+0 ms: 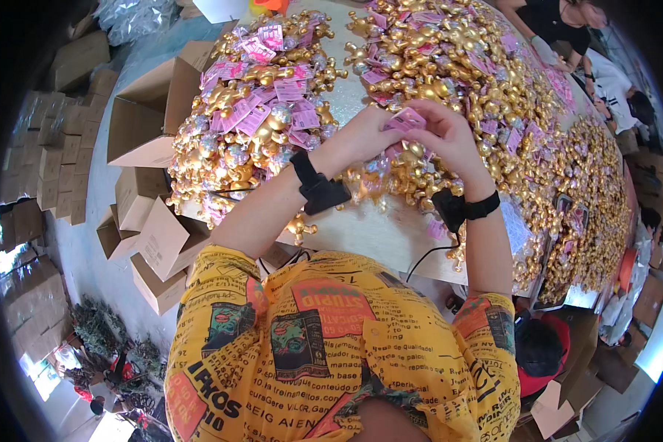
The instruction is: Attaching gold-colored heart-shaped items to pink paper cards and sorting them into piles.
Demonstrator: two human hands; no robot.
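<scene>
Over the table's middle, both my hands meet at a small pink printed card. My left hand pinches its left side, fingers closed. My right hand curls round its right side, with thumb and fingers bent against it. Just below the hands hangs or lies a shiny, clear-and-gold item, blurred; whether it is joined to the card I cannot tell. A heap of gold bear-like figures with pink cards rises left of my hands. A larger heap of gold figures spreads behind and to the right.
Open cardboard boxes stand along the table's left side, with stacked cartons farther left. The pale tabletop shows between the heaps. Co-workers are at the far right; another person is near my right elbow. A black cable runs from my right wrist strap.
</scene>
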